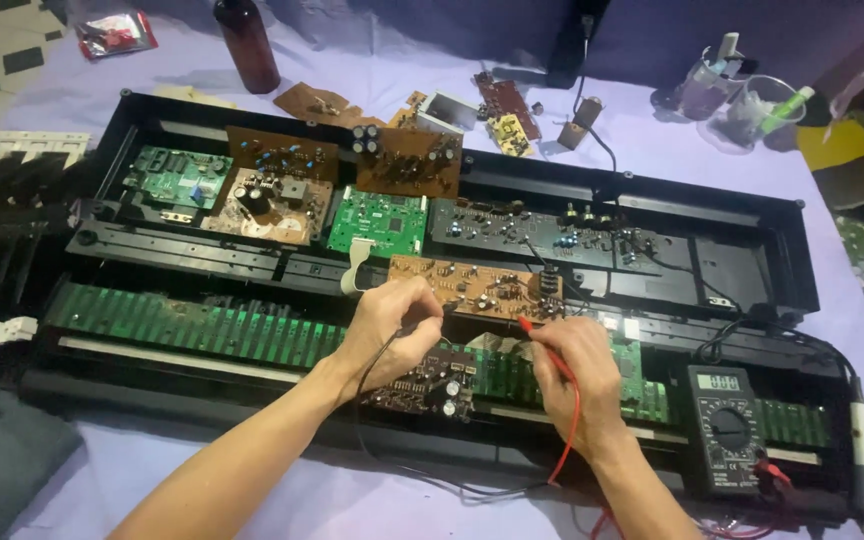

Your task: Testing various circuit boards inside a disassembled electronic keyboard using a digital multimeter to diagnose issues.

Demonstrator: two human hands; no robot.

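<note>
Left hand [389, 325] gripping black probe [430, 322], right hand [574, 368] gripping red probe [530, 326], both touching brown circuit board [472, 287]; steadying tips, avoiding bridging neighbouring joints, glancing at multimeter [724, 425]

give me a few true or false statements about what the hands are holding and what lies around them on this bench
1. The right hand holds a red-wired test probe against the long brown circuit board. True.
2. The left hand holds a soldering iron. False: it holds a thin black-wired test probe.
3. The black multimeter with a round dial sits to the person's right. True.
4. The dark brown bottle lies on its side inside the black plastic casing. False: it stands upright on the purple cloth behind the casing.
5. A square green circuit board lies in the casing beyond the hands. True.
</note>
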